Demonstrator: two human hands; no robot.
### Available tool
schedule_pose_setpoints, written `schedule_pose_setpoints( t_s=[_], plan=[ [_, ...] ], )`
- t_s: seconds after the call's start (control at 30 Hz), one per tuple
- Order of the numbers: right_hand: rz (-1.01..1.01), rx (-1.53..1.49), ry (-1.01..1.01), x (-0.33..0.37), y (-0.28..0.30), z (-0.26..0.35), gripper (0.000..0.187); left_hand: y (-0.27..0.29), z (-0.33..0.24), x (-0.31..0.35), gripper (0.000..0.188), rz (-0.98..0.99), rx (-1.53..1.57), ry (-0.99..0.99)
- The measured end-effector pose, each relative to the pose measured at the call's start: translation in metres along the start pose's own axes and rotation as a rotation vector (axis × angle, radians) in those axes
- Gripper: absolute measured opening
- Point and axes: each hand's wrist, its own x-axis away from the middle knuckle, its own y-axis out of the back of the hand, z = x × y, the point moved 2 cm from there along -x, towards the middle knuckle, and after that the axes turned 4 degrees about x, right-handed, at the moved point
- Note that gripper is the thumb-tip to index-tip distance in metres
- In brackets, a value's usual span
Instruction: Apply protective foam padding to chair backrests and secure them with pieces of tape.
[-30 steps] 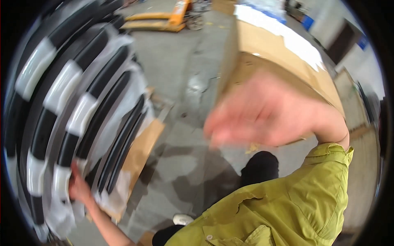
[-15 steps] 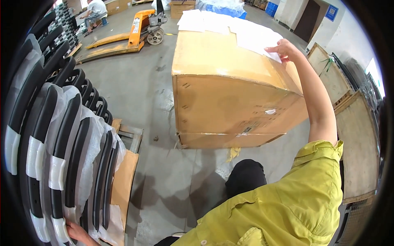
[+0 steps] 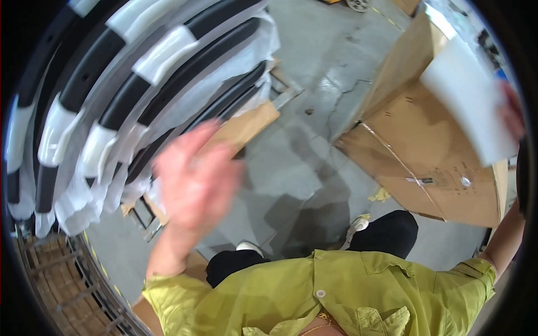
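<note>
Grey floor (image 3: 316, 73) separates wrapped black tubes (image 3: 123, 103) at left from a carton (image 3: 414, 145). At far right, the right hand (image 3: 511, 112) grips a white sheet (image 3: 465, 95), which a loose pinch could let slip; the blurred left hand's (image 3: 196, 176) closure is unclear.

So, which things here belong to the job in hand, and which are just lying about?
Job, seemingly:
white sheet in the right hand
black bars with white wraps, near the left hand
cardboard box

Apparently lying about:
yellow scrap
partly visible wheel
metal cage
</note>
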Motion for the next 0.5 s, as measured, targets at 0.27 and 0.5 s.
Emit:
schedule_pose_setpoints(
  t_s=[0.27, 0.5],
  plan=[
    [0.312, -0.281, 0.603, -0.072, -0.213, 0.157, 0.020, -0.078, 0.033, 0.060, 0.031, 0.207, 0.844, 0.909],
    [0.613, -1.695, -0.043, -0.092, -0.350, 0.163, 0.032, -0.084, 0.077, 0.073, 0.019, -0.204, 0.774, 1.122]
  ],
)
